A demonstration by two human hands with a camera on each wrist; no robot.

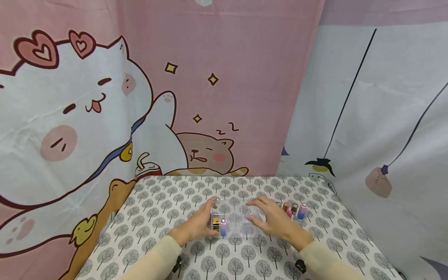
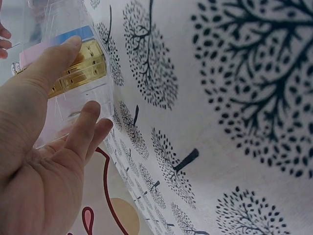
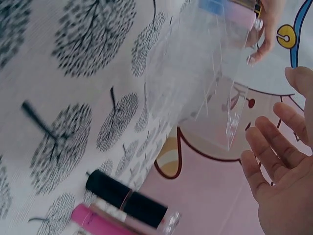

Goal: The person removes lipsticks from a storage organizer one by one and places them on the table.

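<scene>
A clear compartmented organizer box (image 1: 235, 227) sits on the table between both hands. My left hand (image 1: 198, 223) grips its left end, thumb on the near side and fingers on the far side. Two tubes stand in the left compartments: a gold and black lipstick (image 2: 90, 63) close by the left thumb, and a pink-and-blue lipstick tube (image 1: 224, 229). On the right, the compartments look see-through and bare. My right hand (image 1: 274, 219) hovers by the box's right end with fingers spread and loosely bent, holding nothing; a gap shows between it and the box (image 3: 215, 83) in the right wrist view.
Right of the right hand stand several lipstick tubes: a pink-and-blue tube (image 1: 302, 211), a dark tube (image 3: 127, 198) and a bright pink tube (image 3: 100, 220) among them. A tree-print cloth (image 1: 210, 264) covers the table. Cartoon-print curtains (image 1: 245, 97) hang behind it.
</scene>
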